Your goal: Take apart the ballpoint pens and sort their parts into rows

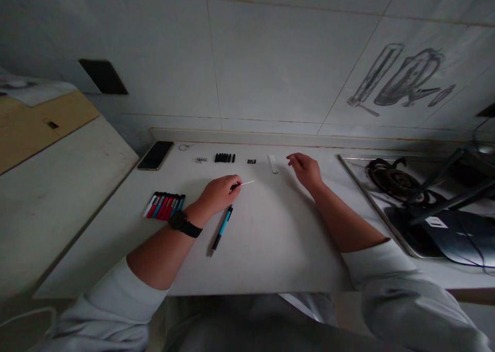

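Note:
My left hand (222, 192) is closed on a thin white pen refill (248, 182), which sticks out to the right past a small black part at the fingertips. Below that hand a blue and black pen (221, 232) lies slanted on the counter. My right hand (305, 169) hovers right of a few clear, thin refills (273, 163). Its fingers are curled with the tips close together; what they pinch, if anything, is too small to make out. Along the back lie small springs (201, 160), a row of black grips (224, 158) and small dark pieces (251, 161).
Several coloured pen barrels (165, 206) lie side by side near my left wrist. A phone (155, 155) and a small ring-shaped item (184, 147) are at the back left. A gas stove (390, 202) with a dark appliance borders the white counter (278, 249) on the right.

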`<state>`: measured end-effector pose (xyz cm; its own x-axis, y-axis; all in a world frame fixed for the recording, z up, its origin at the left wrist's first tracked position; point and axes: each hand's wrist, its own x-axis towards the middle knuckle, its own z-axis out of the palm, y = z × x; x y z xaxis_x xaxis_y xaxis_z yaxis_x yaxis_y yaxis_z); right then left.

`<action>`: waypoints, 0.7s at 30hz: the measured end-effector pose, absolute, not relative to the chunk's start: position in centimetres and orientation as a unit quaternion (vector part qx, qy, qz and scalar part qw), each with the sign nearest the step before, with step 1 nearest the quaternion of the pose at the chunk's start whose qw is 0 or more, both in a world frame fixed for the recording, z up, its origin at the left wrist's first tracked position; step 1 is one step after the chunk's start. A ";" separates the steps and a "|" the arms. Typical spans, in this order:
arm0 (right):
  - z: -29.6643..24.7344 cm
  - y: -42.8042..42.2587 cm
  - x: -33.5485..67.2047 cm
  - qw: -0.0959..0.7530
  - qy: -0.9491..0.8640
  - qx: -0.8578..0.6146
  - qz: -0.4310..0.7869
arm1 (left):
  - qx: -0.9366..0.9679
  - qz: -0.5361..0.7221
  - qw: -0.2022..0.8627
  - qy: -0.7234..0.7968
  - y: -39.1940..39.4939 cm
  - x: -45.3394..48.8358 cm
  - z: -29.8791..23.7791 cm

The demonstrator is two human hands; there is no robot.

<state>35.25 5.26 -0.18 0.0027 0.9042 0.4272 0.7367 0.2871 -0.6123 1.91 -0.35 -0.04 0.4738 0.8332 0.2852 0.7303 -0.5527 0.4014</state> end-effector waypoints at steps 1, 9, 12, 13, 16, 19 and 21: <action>-0.1 4.4 33.6 0.386 -0.728 -0.547 0.146 | 0.853 0.238 0.111 0.451 -0.3 1.9 0.0; -0.5 0.4 26.3 0.294 -0.811 -0.447 0.239 | 0.858 0.272 0.116 0.420 -0.4 2.0 0.3; -0.7 0.5 26.4 0.293 -0.802 -0.455 0.253 | 0.861 0.276 0.118 0.411 -0.3 2.1 0.3; -0.7 0.6 26.5 0.294 -0.800 -0.453 0.260 | 0.862 0.277 0.118 0.408 -0.3 2.1 0.3; -0.9 0.7 26.5 0.295 -0.798 -0.454 0.264 | 0.862 0.277 0.118 0.408 -0.2 2.2 0.1; -1.0 0.8 26.6 0.303 -0.789 -0.468 0.258 | 0.854 0.283 0.115 0.421 -0.1 2.1 0.0; -1.0 1.0 27.0 0.310 -0.779 -0.479 0.259 | 0.846 0.290 0.110 0.434 0.0 1.9 0.0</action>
